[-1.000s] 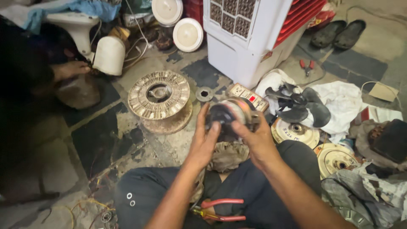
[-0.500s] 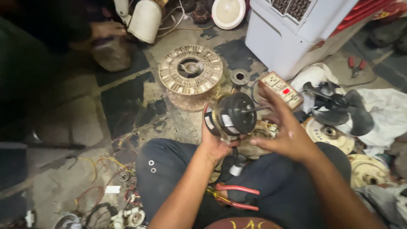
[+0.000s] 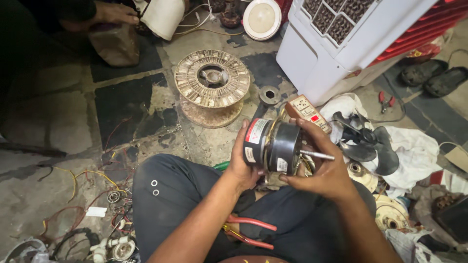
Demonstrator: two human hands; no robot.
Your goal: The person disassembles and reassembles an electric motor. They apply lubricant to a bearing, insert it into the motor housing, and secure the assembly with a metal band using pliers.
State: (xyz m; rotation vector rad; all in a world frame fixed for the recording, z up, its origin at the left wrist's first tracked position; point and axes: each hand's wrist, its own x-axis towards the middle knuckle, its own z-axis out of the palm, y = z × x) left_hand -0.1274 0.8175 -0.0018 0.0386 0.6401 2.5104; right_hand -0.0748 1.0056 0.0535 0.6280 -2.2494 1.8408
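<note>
A white plastic air cooler with a grilled front [image 3: 341, 44], cut off by the top edge, stood at one o'clock on the stained stone floor [image 3: 58, 122]. At eleven o'clock from the frame's centre sat a round wooden cable spool with a worn slotted rim [image 3: 212, 86]. At three o'clock a black plastic fan blade [image 3: 365, 143] lay on a crumpled white cloth [image 3: 414, 151].

At centre, above the seated person's dark trousers [image 3: 170, 195], was a black cylindrical electric motor with a steel shaft [image 3: 273, 146], the shaft pointing to three o'clock. The left hand [image 3: 241, 165] cupped its labelled end, thumb up along the casing. The right hand [image 3: 326, 168] wrapped its shaft end from below, fingers curled over the top; how the palm met the casing was hidden.

Red-handled pliers [image 3: 248, 231] lay on the lap at six o'clock, their head hidden behind the left forearm. At ten o'clock another person's hand [image 3: 114, 12] rested beside a white plastic housing [image 3: 163, 17], partly cropped.
</note>
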